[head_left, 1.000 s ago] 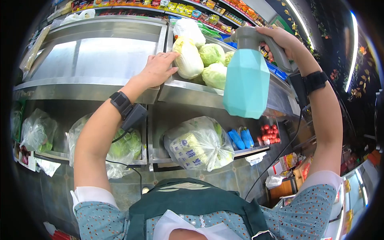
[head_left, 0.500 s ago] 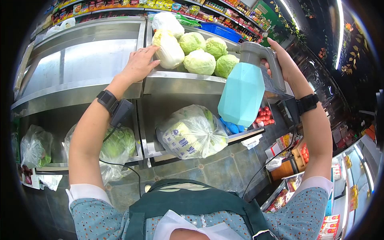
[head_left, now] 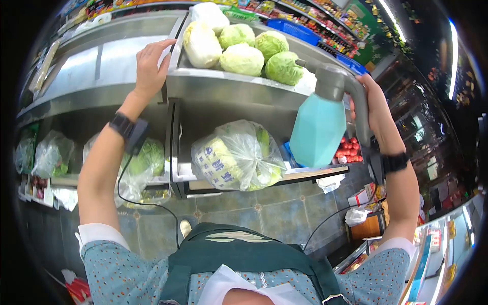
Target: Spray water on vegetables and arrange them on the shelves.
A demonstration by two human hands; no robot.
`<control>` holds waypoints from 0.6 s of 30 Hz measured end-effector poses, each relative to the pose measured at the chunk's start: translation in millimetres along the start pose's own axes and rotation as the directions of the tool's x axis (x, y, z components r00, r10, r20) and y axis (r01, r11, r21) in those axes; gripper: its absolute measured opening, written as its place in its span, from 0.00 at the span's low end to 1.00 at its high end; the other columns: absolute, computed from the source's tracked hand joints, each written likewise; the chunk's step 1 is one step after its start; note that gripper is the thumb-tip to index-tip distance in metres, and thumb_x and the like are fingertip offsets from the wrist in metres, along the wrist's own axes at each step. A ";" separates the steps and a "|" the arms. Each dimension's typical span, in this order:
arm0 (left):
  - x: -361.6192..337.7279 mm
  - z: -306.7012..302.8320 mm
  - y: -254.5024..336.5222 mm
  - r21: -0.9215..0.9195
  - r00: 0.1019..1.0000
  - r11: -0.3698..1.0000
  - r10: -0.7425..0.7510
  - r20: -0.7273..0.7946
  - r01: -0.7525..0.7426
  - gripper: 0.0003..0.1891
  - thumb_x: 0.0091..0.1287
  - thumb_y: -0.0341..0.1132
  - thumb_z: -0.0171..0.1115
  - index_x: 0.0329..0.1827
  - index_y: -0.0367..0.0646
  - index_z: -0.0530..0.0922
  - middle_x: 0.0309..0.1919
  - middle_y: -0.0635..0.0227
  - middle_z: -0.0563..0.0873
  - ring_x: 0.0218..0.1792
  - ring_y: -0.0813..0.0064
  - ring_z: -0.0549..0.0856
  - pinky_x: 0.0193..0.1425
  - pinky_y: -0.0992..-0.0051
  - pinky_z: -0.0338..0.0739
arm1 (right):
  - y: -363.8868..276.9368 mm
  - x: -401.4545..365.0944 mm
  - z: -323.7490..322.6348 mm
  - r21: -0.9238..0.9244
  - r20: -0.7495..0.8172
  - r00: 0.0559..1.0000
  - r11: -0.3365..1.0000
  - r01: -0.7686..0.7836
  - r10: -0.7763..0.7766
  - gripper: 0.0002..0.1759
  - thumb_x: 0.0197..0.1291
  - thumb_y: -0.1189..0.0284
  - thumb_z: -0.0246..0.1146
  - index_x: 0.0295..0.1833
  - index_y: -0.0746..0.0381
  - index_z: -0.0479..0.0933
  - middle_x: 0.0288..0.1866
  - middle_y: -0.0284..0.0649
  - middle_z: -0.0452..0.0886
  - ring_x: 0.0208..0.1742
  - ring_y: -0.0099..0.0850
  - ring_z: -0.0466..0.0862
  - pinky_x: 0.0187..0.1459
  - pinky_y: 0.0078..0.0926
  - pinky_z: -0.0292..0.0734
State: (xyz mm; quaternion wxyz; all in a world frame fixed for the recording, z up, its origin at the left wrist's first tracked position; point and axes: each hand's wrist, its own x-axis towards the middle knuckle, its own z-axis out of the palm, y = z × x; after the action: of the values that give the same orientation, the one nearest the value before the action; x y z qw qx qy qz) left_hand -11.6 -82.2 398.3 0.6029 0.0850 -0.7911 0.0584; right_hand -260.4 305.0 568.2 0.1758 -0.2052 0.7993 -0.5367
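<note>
My right hand is wrapped round the grey handle of a turquoise spray bottle, held upright over the right part of the display. My left hand has its fingers apart and holds nothing; it hovers by the divider, left of a napa cabbage. Several round cabbages lie beside it in the upper metal bin, among them a green one just left of the bottle's nozzle. On the lower shelf sits a plastic bag of vegetables.
Left of the divider is a metal bin. Bagged greens lie below it. Red produce sits at the right, under the bottle. Blue baskets and stocked shelves stand behind. A cable hangs from each wrist.
My left hand has moved left, away from the napa cabbage. The bottle in my right hand has shifted slightly right and down. The view has turned, so the display sits differently.
</note>
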 end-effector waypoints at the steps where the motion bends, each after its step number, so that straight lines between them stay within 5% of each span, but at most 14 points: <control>1: -11.3 -13.7 27.0 -0.036 0.999 0.998 -0.046 -0.006 0.046 0.19 0.61 0.24 0.59 0.56 0.44 0.77 0.51 0.64 0.84 0.55 0.63 0.80 0.60 0.66 0.66 | 12.3 -13.6 -0.2 -0.010 0.004 1.000 1.000 0.025 -0.025 0.22 0.62 0.53 0.54 0.34 0.63 0.74 0.15 0.39 0.73 0.09 0.29 0.72 0.13 0.26 0.71; 3: -54.5 -37.4 70.2 -0.078 0.992 0.989 -0.125 0.016 0.126 0.18 0.63 0.23 0.59 0.57 0.42 0.76 0.53 0.65 0.83 0.57 0.66 0.79 0.64 0.69 0.64 | 40.6 -42.0 -4.8 -0.027 0.112 0.991 0.997 0.070 -0.067 0.25 0.62 0.50 0.55 0.33 0.64 0.74 0.15 0.40 0.74 0.10 0.28 0.72 0.13 0.25 0.70; 7: -164.5 -84.1 151.0 -0.042 0.892 0.928 -0.343 0.296 0.371 0.20 0.62 0.23 0.61 0.59 0.41 0.75 0.54 0.64 0.83 0.58 0.64 0.78 0.65 0.68 0.66 | 123.6 -59.6 -10.1 -0.090 0.489 0.859 0.971 0.223 -0.152 0.30 0.62 0.47 0.57 0.34 0.67 0.76 0.17 0.40 0.76 0.13 0.26 0.75 0.16 0.21 0.70; 10: -241.0 -114.9 201.5 -0.021 0.674 0.727 -0.624 0.397 0.686 0.24 0.59 0.23 0.61 0.61 0.42 0.74 0.53 0.64 0.83 0.54 0.64 0.80 0.60 0.67 0.70 | 190.9 -67.0 15.7 -0.212 0.583 0.798 0.977 -0.034 0.154 0.25 0.56 0.57 0.69 0.45 0.70 0.79 0.23 0.36 0.77 0.19 0.22 0.77 0.21 0.20 0.72; 13: -288.4 -144.1 236.8 0.012 0.475 0.536 -0.758 0.446 0.844 0.24 0.60 0.23 0.60 0.62 0.43 0.73 0.53 0.63 0.83 0.51 0.66 0.82 0.56 0.69 0.73 | 268.0 -68.5 57.7 -0.366 0.732 0.568 0.920 -0.138 0.376 0.21 0.51 0.67 0.74 0.45 0.70 0.79 0.25 0.34 0.79 0.22 0.20 0.77 0.24 0.20 0.72; 16: -316.6 -165.1 260.7 0.109 0.348 0.453 -0.798 0.493 0.885 0.24 0.61 0.23 0.60 0.63 0.44 0.73 0.53 0.63 0.82 0.49 0.67 0.83 0.53 0.70 0.76 | 357.2 -74.8 93.3 -0.525 0.743 0.385 0.834 -0.169 0.547 0.15 0.49 0.73 0.73 0.40 0.68 0.79 0.25 0.34 0.79 0.23 0.21 0.77 0.26 0.20 0.71; 18: -345.9 -171.7 273.1 0.143 0.279 0.389 -0.829 0.484 0.910 0.24 0.61 0.23 0.59 0.63 0.45 0.73 0.53 0.62 0.82 0.49 0.67 0.83 0.52 0.70 0.77 | 430.2 -76.8 110.2 -0.533 0.739 0.354 0.819 -0.215 0.573 0.13 0.49 0.74 0.72 0.39 0.68 0.79 0.26 0.35 0.80 0.24 0.22 0.77 0.28 0.21 0.71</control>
State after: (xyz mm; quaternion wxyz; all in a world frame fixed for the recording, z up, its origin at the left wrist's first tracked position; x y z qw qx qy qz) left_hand 183.9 240.7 113.5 0.3217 0.4658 -0.7374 -0.3684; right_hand -199.5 404.2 132.8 0.6467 -0.2751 0.6968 -0.1435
